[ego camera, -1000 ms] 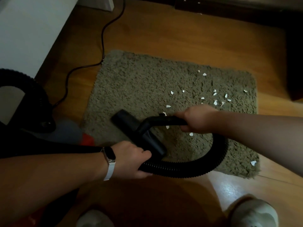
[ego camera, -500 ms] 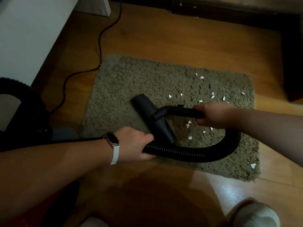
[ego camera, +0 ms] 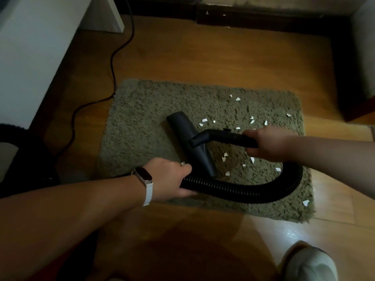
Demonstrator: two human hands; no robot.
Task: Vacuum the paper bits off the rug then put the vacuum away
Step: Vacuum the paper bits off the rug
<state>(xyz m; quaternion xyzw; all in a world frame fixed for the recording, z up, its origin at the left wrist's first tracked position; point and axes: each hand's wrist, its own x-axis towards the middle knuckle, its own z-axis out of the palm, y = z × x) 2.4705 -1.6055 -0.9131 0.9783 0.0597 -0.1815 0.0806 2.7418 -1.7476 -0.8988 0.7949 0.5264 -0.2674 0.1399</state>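
Observation:
A shaggy olive rug lies on the wooden floor, with several white paper bits scattered over its right half. The black vacuum nozzle rests on the rug's middle, its long head running from far left to near right. My right hand grips the black handle tube just right of the nozzle. My left hand holds the ribbed black hose, which loops along the rug's near edge and back up under my right wrist. The vacuum body sits dark at the far left.
A black power cord snakes across the floor from the top to the vacuum at left. White furniture stands at the upper left, dark furniture along the far wall and at right. My shoe shows at the bottom right.
The nozzle has slid to the right and farther across the rug, toward the paper bits. Both hands moved with it, keeping the same grips on handle and hose.

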